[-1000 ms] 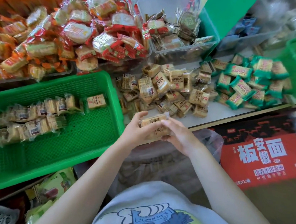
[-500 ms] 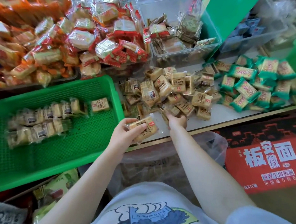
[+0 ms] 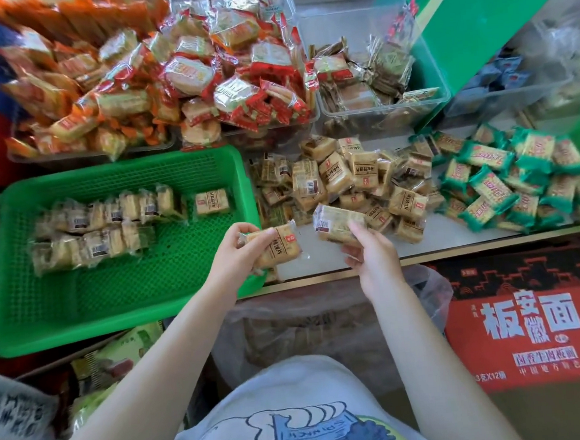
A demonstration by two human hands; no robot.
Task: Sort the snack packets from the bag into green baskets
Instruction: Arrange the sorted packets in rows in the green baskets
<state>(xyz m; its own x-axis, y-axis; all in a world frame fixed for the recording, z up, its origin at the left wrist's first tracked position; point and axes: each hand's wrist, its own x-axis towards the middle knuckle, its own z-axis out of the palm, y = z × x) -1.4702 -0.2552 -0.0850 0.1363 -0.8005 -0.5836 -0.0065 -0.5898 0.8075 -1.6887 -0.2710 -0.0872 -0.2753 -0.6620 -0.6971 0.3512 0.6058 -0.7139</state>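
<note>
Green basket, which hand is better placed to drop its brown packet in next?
Left. The left hand grips a brown packet right over the green basket rim; the right hand holds its packet over the shelf.

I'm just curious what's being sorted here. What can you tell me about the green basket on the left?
The green basket is a shallow rectangular tray of what looks like plastic, with mesh floor and walls and a solid rim. It sits level, left of the loose brown packets. Inside, clear-wrapped brown packets stand in two rows near the back; the front half is bare. The left hand holds a packet over its right rim.
</note>
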